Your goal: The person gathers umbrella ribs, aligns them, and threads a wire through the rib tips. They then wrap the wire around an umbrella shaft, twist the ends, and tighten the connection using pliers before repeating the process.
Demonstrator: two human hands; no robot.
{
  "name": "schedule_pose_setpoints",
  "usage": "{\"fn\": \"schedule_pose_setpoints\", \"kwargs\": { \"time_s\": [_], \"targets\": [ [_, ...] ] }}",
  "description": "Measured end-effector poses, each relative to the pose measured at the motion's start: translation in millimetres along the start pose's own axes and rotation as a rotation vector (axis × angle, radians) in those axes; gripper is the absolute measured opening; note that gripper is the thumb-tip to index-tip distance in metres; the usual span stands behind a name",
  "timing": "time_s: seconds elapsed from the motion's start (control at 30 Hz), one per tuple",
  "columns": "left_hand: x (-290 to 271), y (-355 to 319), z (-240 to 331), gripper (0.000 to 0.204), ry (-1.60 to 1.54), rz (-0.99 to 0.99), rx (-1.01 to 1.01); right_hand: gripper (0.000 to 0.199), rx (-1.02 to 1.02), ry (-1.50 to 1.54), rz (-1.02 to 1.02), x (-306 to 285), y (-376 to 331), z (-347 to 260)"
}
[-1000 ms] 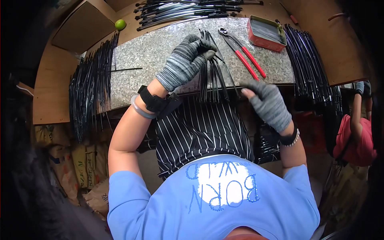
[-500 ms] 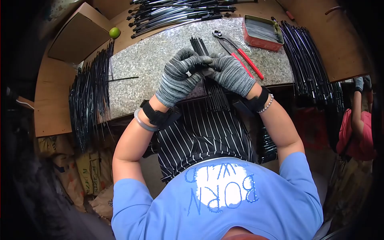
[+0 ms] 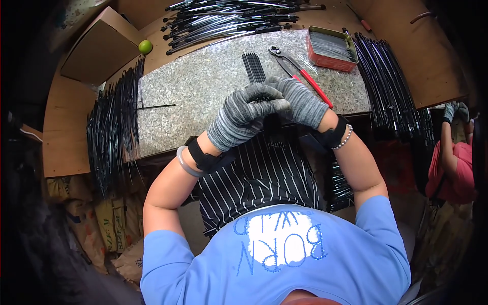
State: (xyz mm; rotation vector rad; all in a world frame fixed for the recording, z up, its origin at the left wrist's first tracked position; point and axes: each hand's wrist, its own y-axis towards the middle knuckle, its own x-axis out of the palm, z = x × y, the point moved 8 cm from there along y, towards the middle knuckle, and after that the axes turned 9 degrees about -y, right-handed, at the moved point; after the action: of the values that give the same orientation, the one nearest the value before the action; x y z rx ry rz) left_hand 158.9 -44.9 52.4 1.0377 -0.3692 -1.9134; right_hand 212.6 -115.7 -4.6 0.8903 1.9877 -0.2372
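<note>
Both my hands wear grey striped knit gloves and meet at the near edge of the granite slab (image 3: 173, 76). Between them runs a bundle of thin black cable-like strands (image 3: 253, 68), its far ends lying evenly on the slab and its near ends hanging in front of my striped apron (image 3: 244, 178). My left hand (image 3: 245, 113) is wrapped round the bundle, thumb stretched to the right. My right hand (image 3: 301, 100) is closed against it, its fingertips partly hidden behind the left. Pliers (image 3: 317, 88) with red handles lie just beyond my right hand.
Black strands (image 3: 114, 122) hang over the left edge, more (image 3: 391, 84) over the right. A red tin (image 3: 331, 63) holds thin wires. Tubes with black ends (image 3: 229, 23) lie at the back. A cardboard box (image 3: 99, 46) and green ball (image 3: 145, 47) stand left. Another person (image 3: 457, 168) works far right.
My left hand has moved right and slightly nearer, turning over so its thumb now crosses toward the right hand. The bundle's far ends have drawn a little nearer and lie more evenly.
</note>
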Motion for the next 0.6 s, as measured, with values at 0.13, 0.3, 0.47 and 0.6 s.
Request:
{"fn": "schedule_pose_setpoints", "kwargs": {
  "time_s": [0.13,0.3,0.47,0.6],
  "targets": [
    [3,-5,-9,0.039,0.034,0.022,-0.040,0.034,0.182,-0.170,0.049,-6,-5,17],
    [4,-14,-14,0.060,0.104,-0.001,-0.130,0.029,0.342,0.115,0.134,-53,-26,21],
    [16,-2,-13,0.059,0.083,0.040,-0.069,0.025,0.501,-0.502,0.293,-135,-23,113],
    [23,-1,-13,0.058,0.034,0.026,-0.039,0.020,0.571,-0.626,-0.004,-123,-9,134]
  ]
}}
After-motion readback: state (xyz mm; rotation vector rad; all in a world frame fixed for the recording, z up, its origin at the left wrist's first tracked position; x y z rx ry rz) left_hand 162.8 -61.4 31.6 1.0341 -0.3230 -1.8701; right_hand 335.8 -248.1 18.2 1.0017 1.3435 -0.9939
